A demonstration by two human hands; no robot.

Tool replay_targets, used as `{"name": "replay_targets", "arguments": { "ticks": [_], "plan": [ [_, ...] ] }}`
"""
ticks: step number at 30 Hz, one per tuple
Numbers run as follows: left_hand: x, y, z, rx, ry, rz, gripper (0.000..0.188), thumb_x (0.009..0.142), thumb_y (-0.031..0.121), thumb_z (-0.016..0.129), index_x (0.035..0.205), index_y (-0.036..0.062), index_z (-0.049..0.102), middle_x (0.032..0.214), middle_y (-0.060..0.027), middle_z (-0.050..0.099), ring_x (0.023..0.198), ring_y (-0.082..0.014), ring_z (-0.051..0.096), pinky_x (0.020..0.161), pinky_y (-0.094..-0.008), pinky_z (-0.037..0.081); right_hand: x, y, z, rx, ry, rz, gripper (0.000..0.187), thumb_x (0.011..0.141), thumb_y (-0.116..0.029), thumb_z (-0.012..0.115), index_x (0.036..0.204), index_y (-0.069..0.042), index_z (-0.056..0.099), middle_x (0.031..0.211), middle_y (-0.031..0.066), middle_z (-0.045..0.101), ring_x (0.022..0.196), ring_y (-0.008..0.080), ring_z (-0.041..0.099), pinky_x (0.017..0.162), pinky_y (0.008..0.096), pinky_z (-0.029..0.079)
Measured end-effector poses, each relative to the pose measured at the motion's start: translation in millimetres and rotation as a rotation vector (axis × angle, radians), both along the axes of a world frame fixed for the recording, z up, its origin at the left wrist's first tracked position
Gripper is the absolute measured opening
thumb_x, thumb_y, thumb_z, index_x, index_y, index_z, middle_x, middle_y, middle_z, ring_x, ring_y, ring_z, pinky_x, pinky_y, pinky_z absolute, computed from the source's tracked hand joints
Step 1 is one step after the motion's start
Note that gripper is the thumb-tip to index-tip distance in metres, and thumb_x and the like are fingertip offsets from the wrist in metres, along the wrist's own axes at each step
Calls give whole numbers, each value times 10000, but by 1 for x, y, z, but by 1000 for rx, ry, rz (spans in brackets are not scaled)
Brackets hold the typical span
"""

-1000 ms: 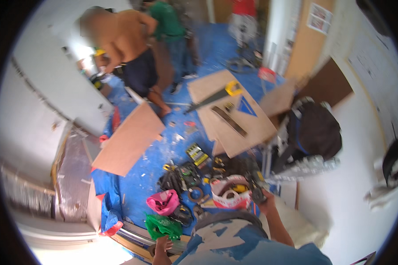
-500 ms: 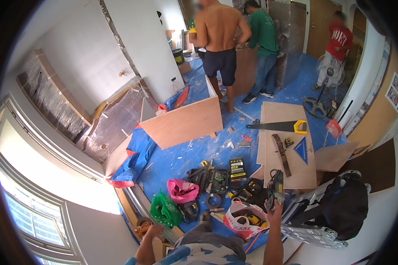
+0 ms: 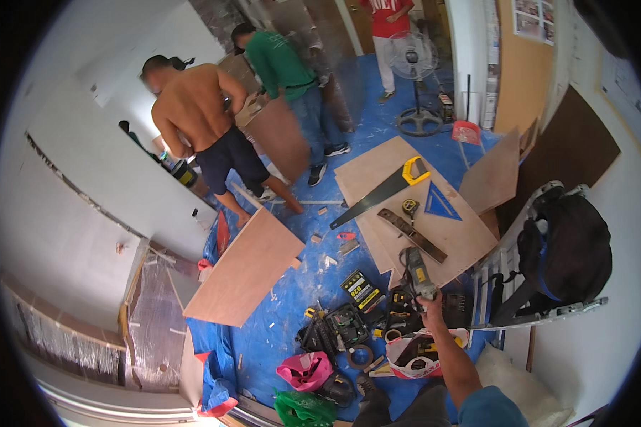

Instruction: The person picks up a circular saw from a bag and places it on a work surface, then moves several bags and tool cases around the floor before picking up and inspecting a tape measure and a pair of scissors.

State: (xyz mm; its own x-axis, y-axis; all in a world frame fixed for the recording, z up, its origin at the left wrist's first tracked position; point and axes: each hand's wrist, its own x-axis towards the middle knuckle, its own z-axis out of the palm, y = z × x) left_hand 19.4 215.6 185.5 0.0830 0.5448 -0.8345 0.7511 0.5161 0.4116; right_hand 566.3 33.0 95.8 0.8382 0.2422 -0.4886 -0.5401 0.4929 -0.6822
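Note:
My right hand [image 3: 431,313] is closed around the rear of a grey corded-looking angle grinder [image 3: 419,276]. The grinder points away from me, and in this view its front overlaps the near edge of the stacked plywood sheets [image 3: 470,238]; I cannot tell whether it touches them. Lying on the plywood are a yellow-handled handsaw [image 3: 377,197], a long brown wooden tool like a hand plane [image 3: 414,235], a tape measure [image 3: 409,206] and a blue triangular square [image 3: 441,203]. Below my right forearm, a white and red plastic bag [image 3: 404,370] holds tools. My left hand is out of view.
An open tool case [image 3: 347,326], a black box [image 3: 362,290], a tape roll [image 3: 360,356] and pink [image 3: 304,371] and green bags [image 3: 303,410] lie on blue sheeting. A ladder with a black backpack [image 3: 566,249] stands right. Co-workers stand beyond an upright board [image 3: 246,267]; a fan [image 3: 414,71] is behind.
My view has turned right and tilted, so the scene sits differently. The angle grinder stays in my right hand, now reaching out further forward. My left hand has left the picture.

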Motion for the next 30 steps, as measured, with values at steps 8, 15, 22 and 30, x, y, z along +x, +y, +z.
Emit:
{"name": "replay_targets", "arguments": {
  "ticks": [8, 15, 22, 30],
  "plan": [
    [-28, -17, 9, 2, 27, -60, 325, 810, 329, 619, 999, 67, 658, 915, -176, 676, 784, -320, 668, 710, -422, 531, 65, 43, 5, -138, 1, -45, 744, 749, -18, 716, 1386, -158, 360, 1140, 54, 547, 1000, 226, 553, 807, 386, 478],
    [-38, -59, -22, -43, 67, -6, 323, 809, 324, 610, 991, 62, 659, 903, -185, 673, 791, -332, 665, 719, -430, 526, 126, 5, -78, -453, -416, 162, 702, 807, -169, 756, 1387, 6, 400, 1302, 174, 526, 1177, 289, 515, 1013, 361, 378],
    [-34, -58, -48, 41, 34, -53, 322, 807, 320, 601, 983, 57, 661, 892, -195, 670, 799, -344, 662, 729, -438, 521, 100, -9, -88, -1173, -897, 122, 681, 926, -463, 565, 1278, 113, 471, 1276, 295, 523, 1193, 425, 492, 1055, 462, 338],
    [-6, -81, -80, 47, -20, -95, 321, 805, 314, 591, 974, 51, 663, 878, -206, 667, 807, -357, 659, 739, -448, 515, -53, -100, -77, -1345, -1068, 422, 586, 927, -231, 554, 1353, 115, 350, 1390, 342, 365, 1293, 478, 361, 1113, 494, 258]
  ]
}}
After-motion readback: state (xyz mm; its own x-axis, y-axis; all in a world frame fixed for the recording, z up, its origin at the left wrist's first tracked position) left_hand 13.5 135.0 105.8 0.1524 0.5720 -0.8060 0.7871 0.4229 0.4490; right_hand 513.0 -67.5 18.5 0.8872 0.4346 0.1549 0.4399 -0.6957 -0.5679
